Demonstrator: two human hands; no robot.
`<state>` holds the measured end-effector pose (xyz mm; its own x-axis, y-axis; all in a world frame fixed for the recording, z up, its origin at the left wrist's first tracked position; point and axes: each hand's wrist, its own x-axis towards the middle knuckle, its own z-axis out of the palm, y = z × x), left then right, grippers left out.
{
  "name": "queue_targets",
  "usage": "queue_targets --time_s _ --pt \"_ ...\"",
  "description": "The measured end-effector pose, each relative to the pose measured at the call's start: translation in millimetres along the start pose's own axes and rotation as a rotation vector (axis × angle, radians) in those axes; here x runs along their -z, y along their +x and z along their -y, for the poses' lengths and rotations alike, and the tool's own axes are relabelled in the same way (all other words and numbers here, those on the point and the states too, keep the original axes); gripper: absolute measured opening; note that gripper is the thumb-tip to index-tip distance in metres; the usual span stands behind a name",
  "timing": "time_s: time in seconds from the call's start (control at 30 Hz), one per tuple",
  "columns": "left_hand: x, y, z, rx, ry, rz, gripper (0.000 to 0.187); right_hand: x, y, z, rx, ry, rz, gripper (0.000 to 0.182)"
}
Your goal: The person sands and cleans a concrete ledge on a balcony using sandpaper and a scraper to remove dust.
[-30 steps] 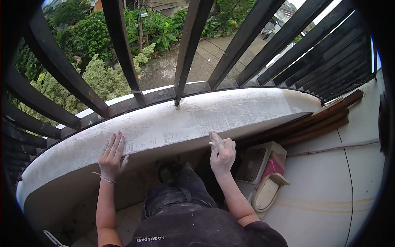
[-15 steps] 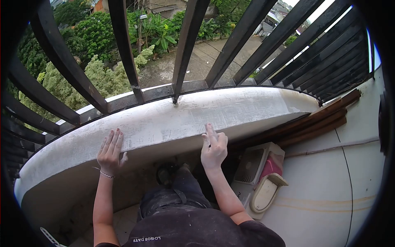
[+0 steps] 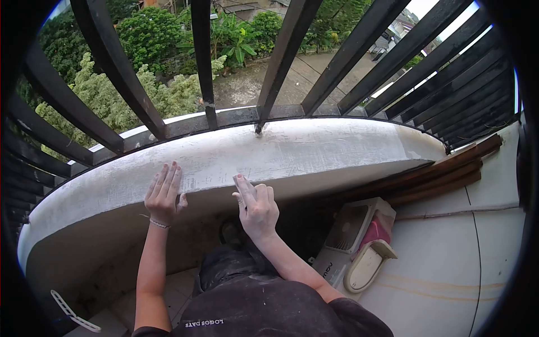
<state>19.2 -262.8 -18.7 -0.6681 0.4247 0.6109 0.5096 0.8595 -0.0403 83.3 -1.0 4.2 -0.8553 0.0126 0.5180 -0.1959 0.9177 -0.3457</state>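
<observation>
A curved ledge (image 3: 314, 147), coated in scuffed white and grey, runs below the railing. My left hand (image 3: 161, 196) lies flat on its near edge with the fingers stretched forward and the thumb apart. It holds nothing and has a bracelet at the wrist. To its right, my right hand (image 3: 259, 209) presses at the same edge, index finger extended and other fingers curled. Something thin and greyish seems to be under its fingertips, but the hand hides most of it. White dust covers both hands.
Dark railing bars (image 3: 286, 53) rise along the ledge's far side. On the right, long brown beams (image 3: 449, 168) lie by the wall, near a whitish plastic box (image 3: 348, 224) with a pink item (image 3: 375, 235). A white slotted strip (image 3: 70, 312) is at lower left.
My right hand has moved left along the ledge and closer to the near edge, towards my left hand. My left hand stays flat on the ledge. The camera view has shifted slightly.
</observation>
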Motion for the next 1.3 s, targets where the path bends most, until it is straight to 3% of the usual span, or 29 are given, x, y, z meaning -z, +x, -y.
queue_targets --time_s 0.13,0.2,0.37,0.5,0.67,0.8,0.93,1.13,1.3 --pt "20 -17 14 0.154 0.060 0.083 0.052 34 -2 -79 -0.141 -0.292 -0.076 0.050" --pt "24 -33 27 0.313 0.151 0.046 0.052 48 -4 -91 -0.199 -0.292 -0.054 0.047" --pt "19 -38 24 0.519 0.194 -0.014 0.054 -2 -3 -15 0.048 -0.037 0.021 0.056" --pt "8 -41 36 0.483 0.201 -0.094 0.054 -1 6 1 0.266 0.089 0.088 0.058" --pt "4 -40 34 0.476 0.210 -0.173 0.054 24 -1 -97 0.541 -0.162 -0.133 0.056" --pt "-2 -40 32 0.493 0.209 -0.218 0.053 47 23 -135 0.430 -0.041 0.026 0.039" --pt "-1 -40 30 0.496 0.199 -0.239 0.052 52 61 -114 0.447 0.132 0.192 0.021" --pt "-3 -42 32 0.490 0.200 -0.247 0.052 16 64 -44 0.577 0.193 0.212 0.022" --pt "1 -45 34 0.471 0.184 -0.233 0.051 32 54 -74 0.436 0.188 0.189 0.022"
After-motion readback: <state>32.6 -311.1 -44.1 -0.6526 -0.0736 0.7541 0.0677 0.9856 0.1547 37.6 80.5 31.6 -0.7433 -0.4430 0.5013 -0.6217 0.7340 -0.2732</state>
